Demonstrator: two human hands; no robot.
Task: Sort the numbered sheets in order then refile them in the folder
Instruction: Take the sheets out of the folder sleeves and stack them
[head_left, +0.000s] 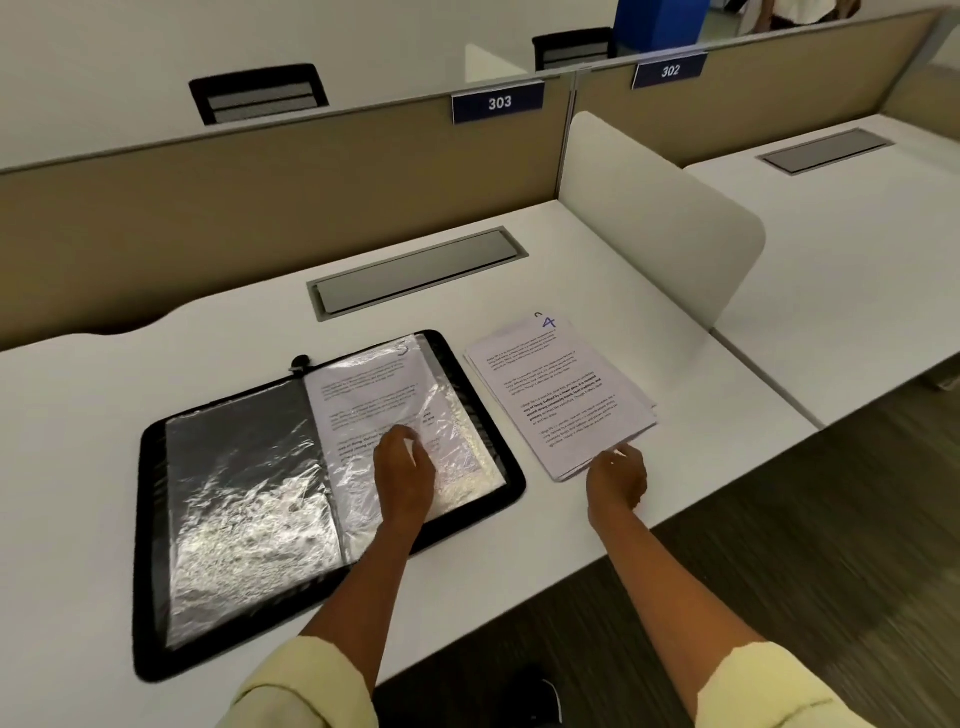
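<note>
1. Folder (156, 519): black, soft-edged, with rounded corners, lying open and flat on the white tabletop (104, 374). Its clear plastic sleeves are crinkled and glossy; the left sleeve (244, 499) shows a dark backing.
2. Filed sheet (363, 395): white printed paper inside the right-hand sleeve.
3. Left hand (405, 467): rests palm down on that sleeve, fingers relaxed and spread, gripping nothing.
4. Loose stack of sheets (561, 395): white printed pages, slightly fanned, just beside the folder's right edge; the top page bears a handwritten blue "4" (548, 322).
5. Right hand (618, 475): at the stack's near corner, fingertips touching the paper edge; whether it pinches cannot be told.
6. Sleeves (311, 686): pale yellow fabric.
</note>
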